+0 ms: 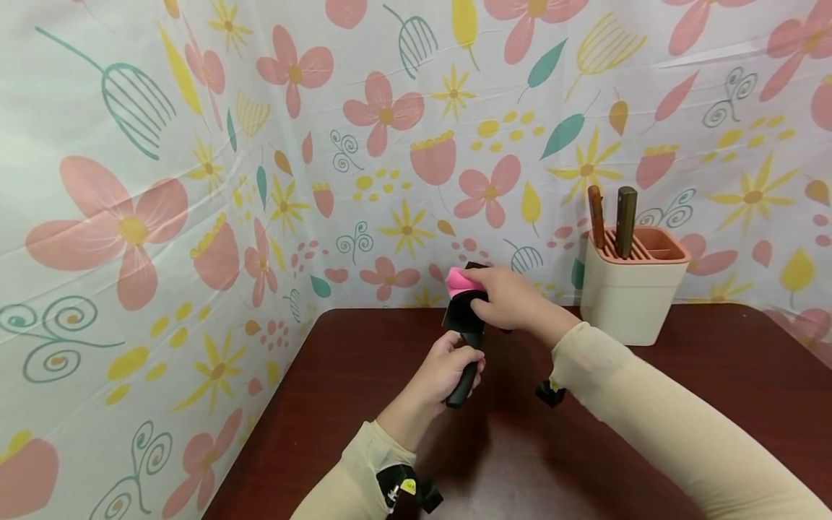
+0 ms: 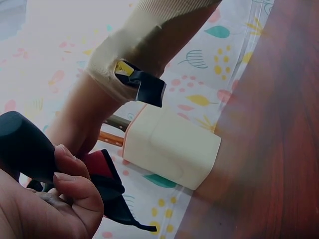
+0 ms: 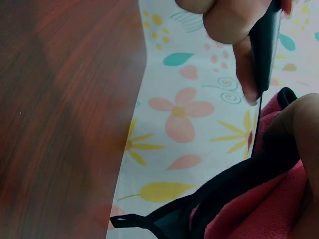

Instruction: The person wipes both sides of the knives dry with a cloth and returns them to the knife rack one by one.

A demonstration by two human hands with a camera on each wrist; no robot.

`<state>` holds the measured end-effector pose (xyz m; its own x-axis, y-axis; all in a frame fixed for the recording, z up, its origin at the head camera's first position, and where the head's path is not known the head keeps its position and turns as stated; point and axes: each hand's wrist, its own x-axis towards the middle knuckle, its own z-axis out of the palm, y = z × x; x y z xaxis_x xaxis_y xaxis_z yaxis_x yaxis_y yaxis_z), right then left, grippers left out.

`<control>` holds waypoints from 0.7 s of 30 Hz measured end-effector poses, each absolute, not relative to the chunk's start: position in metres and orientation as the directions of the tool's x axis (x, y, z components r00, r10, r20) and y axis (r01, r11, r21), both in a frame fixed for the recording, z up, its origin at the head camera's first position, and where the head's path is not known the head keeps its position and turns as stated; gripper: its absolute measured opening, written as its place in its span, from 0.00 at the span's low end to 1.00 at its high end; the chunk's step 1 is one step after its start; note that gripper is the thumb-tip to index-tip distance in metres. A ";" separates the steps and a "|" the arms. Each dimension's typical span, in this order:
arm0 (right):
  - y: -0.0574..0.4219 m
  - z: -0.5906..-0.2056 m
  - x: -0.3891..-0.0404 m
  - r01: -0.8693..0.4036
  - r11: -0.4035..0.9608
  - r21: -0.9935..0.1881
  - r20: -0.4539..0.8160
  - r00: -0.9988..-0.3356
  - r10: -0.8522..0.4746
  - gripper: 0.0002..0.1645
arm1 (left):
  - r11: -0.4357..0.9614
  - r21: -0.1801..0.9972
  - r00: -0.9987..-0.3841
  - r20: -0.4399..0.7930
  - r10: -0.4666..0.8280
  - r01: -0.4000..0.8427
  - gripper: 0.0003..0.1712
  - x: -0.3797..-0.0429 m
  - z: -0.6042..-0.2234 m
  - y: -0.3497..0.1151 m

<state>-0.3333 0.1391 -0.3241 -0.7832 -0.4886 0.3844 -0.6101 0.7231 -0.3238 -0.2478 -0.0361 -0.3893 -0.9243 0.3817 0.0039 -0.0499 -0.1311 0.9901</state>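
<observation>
My left hand (image 1: 437,370) grips the black handle (image 1: 463,388) of what looks like a knife, tilted above the table. In the left wrist view its butt end (image 2: 22,142) sticks out past the curled fingers (image 2: 79,194). My right hand (image 1: 508,297) pinches a pink cloth (image 1: 461,282) with black edging around the blade, just beyond the left hand. The right wrist view shows the cloth's folds (image 3: 264,204) and a black hanging loop (image 3: 130,220). Most of the blade is hidden by cloth and fingers; a thin dark edge shows.
A cream knife block (image 1: 627,303) with an orange slotted top stands at the table's back right. It holds a brown-handled knife (image 1: 595,217) and a dark-handled one (image 1: 625,220). The dark wood table (image 1: 364,375) meets a flower-print cloth wall (image 1: 390,180) behind and at left.
</observation>
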 end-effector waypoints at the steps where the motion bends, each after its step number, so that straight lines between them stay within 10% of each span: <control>1: 0.139 -0.324 -0.332 -0.613 0.722 -0.320 0.381 -0.781 -0.495 0.35 | -0.131 0.990 -0.926 0.001 0.379 -0.053 0.13 -0.248 -0.389 -0.036; 21: 0.139 -0.328 -0.304 -0.687 0.639 -0.347 0.399 -0.724 -0.562 0.35 | -0.140 0.989 -0.925 0.003 0.379 -0.054 0.11 -0.250 -0.391 -0.036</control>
